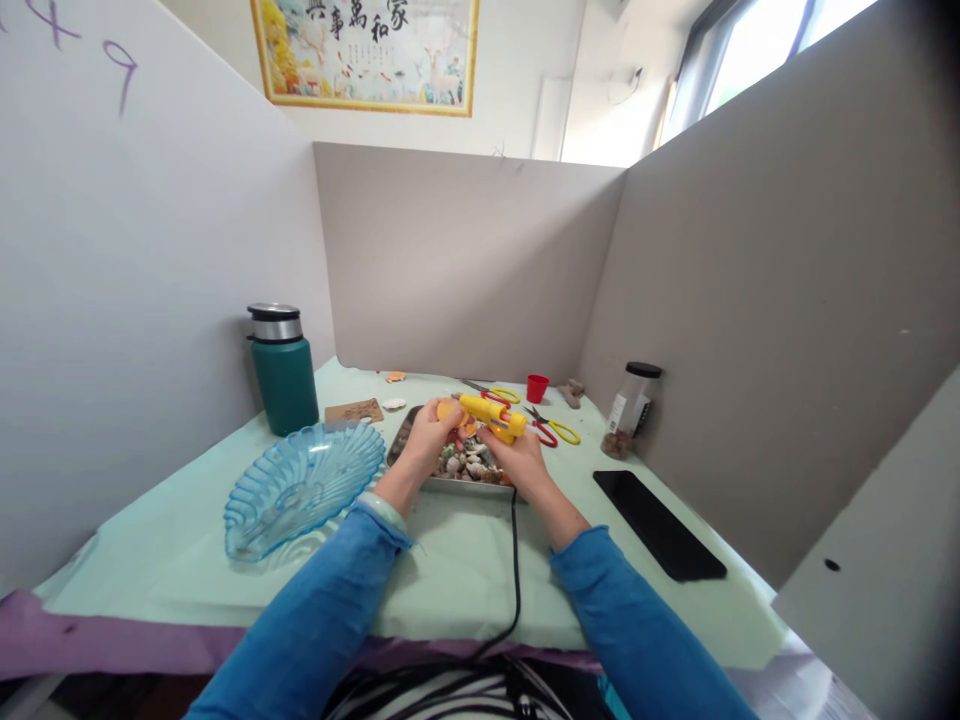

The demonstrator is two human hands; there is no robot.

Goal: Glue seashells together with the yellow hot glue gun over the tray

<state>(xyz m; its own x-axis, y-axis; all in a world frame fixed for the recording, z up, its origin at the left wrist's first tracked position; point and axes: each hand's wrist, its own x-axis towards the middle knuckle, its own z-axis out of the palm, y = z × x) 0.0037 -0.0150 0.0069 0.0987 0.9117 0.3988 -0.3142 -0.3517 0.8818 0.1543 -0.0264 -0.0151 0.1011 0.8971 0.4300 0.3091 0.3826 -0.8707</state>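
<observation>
My right hand (517, 460) is wrapped round the grip of a yellow hot glue gun (491, 412), whose nozzle points left. A black cord (516, 560) runs from it down over the table's front edge. Closed at the nozzle end, my left hand (429, 440) pinches an orange-yellow piece that looks like a seashell (450, 410); the fingers partly cover it. Beneath both hands lies a metal tray (472, 486) filled with small seashells and pebbles (469, 462).
Left stand a blue clear shell-shaped dish (304, 490), a green bottle (283, 375) and a brown card (354, 411). Behind are scissors (555, 428), a second pair (495, 394) and a red cup (536, 388). A jar (630, 412) and black phone (660, 525) lie right. Grey partitions (465, 260) enclose the table.
</observation>
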